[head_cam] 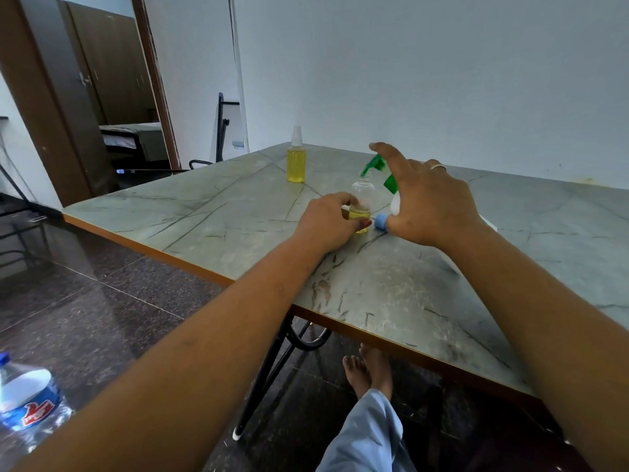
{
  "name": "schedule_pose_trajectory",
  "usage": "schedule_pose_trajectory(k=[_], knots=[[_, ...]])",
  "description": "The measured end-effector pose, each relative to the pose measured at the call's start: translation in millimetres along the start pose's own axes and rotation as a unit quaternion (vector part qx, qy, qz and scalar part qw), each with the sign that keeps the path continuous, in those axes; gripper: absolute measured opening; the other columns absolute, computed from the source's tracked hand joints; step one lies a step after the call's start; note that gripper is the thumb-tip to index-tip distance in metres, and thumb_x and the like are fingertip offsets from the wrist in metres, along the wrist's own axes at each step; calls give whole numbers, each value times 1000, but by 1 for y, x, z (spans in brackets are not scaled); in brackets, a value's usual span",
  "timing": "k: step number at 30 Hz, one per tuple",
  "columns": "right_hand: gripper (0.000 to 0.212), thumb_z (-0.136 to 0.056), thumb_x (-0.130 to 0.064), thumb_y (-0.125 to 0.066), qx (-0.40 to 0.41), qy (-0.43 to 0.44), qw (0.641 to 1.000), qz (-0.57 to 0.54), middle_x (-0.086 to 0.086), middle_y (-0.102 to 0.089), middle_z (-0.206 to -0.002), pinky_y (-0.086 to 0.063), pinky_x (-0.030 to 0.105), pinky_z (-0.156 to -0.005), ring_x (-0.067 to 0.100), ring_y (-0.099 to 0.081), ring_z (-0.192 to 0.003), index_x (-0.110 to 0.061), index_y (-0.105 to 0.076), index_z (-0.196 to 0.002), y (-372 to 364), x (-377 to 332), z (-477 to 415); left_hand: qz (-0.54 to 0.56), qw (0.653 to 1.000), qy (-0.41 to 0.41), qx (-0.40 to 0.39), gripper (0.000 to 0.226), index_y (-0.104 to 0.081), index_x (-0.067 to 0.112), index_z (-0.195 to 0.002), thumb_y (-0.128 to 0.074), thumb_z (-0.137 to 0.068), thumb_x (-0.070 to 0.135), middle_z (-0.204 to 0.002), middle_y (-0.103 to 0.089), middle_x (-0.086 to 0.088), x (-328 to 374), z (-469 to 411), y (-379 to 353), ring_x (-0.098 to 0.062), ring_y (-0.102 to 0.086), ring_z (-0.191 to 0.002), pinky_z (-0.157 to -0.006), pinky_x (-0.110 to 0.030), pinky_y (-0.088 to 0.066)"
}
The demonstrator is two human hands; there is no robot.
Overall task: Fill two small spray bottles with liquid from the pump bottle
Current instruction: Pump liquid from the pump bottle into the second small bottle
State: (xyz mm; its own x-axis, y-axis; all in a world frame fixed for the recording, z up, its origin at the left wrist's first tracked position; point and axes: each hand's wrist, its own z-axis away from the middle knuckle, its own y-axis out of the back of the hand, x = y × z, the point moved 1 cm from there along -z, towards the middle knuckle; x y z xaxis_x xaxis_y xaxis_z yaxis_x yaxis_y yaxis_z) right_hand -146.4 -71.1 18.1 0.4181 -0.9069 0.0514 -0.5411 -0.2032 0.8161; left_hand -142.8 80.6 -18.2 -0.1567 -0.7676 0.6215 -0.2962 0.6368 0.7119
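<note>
Hands (326,223) on spray bottle (363,191), seemingly pump bottle (396,203)

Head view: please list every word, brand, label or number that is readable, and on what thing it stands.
No text can be read.
Water bottle, blue label with red and white logo: too blurred.
Pump bottle: mostly hidden by the right hand.
Far spray bottle and near spray bottle: no readable print shows.

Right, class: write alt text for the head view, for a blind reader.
A person's left hand grips a small, nearly empty spray bottle on a table while the right hand holds a green-topped pump bottle, nozzle over its open neck. A full yellow spray bottle stands farther back.
</note>
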Motion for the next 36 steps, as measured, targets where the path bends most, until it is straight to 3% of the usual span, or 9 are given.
schedule_pose_trajectory(k=[4,24,36], knots=[[93,-72,-43,-75,3,-1,1000,1,4,-56,-125,-51,41,-75,31,-52,-110,-39,-13,-140,-2,0,0,0,1000,-1,-2,46,-56,21,-124,-67,-83,39,-123,-62,-3,1,0,0,-18,-58,-108,-86,-24,-41],[88,-71,-43,-75,7,-7,1000,8,5,-59,-118,-51,40,-73,31,-53,-106,-38,-17,-138,1,-1,2,-10,1000,-3,-4,47,-54,20,-126,-66,-84,38,-125,-61,-4,3,3,1,-18,-57,-109,-85,-23,-39],[83,-68,-32,-76,11,0,1000,-11,5,-58,-114,-41,32,-66,29,-53,-101,-35,-23,-132,-1,-4,-2,-6,1000,1,3,48,-55,19,-125,-66,-83,39,-123,-63,-4,4,5,3,-18,-57,-110,-83,-22,-36]])
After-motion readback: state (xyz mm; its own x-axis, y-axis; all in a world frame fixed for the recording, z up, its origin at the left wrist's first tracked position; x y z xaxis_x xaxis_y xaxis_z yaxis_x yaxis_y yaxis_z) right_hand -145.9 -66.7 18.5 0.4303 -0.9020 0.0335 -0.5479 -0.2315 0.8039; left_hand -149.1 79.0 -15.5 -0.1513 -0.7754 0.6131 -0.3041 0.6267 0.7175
